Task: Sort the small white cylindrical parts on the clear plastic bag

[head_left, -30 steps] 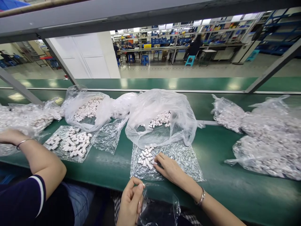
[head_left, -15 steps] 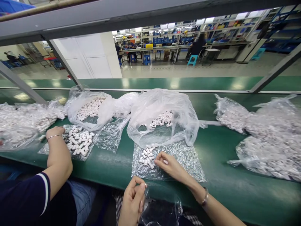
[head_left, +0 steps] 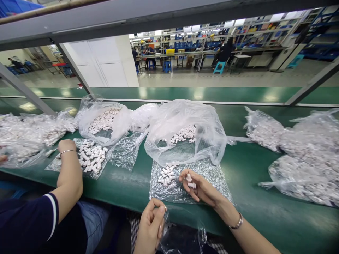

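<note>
My left hand (head_left: 153, 224) pinches the edge of a clear plastic bag (head_left: 182, 234), which hangs at the table's front edge. My right hand (head_left: 197, 187), palm turned up and fingers curled, cradles small white plastic fittings (head_left: 191, 185); two of them show. Beneath it lies a flat sheet of crinkled clear plastic (head_left: 212, 180). On that sheet, left of my right hand, is a small pile of white fittings (head_left: 166, 175). Just behind stands a large open plastic bag (head_left: 182, 113) with more fittings inside.
A co-worker's arm (head_left: 70, 165) reaches over another pile of fittings (head_left: 92, 157) on the left. Another open bag (head_left: 106, 121) stands behind that pile. Filled bags (head_left: 302, 169) lie at the right, others (head_left: 23, 132) at far left. A metal frame bar (head_left: 132, 21) crosses overhead.
My right hand has turned from palm down to palm up, with white fittings now showing in it. The pile beside it looks smaller. My left hand keeps its pinch.
</note>
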The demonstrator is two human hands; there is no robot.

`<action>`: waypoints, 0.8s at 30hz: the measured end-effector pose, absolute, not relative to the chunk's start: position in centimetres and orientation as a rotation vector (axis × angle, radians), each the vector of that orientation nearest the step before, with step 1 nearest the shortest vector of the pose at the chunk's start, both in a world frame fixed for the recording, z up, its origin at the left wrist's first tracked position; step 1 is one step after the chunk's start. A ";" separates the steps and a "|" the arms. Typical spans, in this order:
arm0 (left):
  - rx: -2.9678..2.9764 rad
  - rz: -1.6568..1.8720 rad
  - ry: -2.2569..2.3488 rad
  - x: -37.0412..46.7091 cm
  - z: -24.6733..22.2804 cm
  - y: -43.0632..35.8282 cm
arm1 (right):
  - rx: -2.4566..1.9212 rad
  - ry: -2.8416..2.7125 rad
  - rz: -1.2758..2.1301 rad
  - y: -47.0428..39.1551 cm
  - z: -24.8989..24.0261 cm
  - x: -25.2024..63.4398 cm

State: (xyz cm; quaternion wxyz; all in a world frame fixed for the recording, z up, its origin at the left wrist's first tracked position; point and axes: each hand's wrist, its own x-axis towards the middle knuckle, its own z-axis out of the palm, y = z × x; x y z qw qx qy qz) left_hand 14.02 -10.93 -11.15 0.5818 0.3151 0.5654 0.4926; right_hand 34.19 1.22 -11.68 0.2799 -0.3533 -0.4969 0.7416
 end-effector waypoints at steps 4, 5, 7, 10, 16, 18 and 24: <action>0.812 1.147 1.432 13.9 -11.6 -11.1 | -1.137 -1.787 1.497 2.0 -11.6 33.5; 0.830 1.136 1.443 13.8 -11.7 -11.1 | -1.189 -1.943 1.290 2.1 -11.9 33.1; 0.869 1.098 1.455 13.5 -11.9 -11.2 | -1.228 -2.205 0.934 2.1 -12.6 32.3; 0.933 1.018 1.490 13.0 -11.8 -11.3 | -1.180 -2.430 0.711 2.1 -13.6 31.5; 0.941 0.964 1.512 13.2 -10.7 -11.1 | -1.208 -2.042 1.254 2.1 -13.1 32.8; 0.909 1.014 1.502 13.6 -10.3 -11.0 | -1.093 -1.719 1.629 2.2 -12.4 33.6; 0.797 1.133 1.476 14.5 -9.9 -11.1 | -1.070 -1.702 1.615 2.3 -11.4 33.5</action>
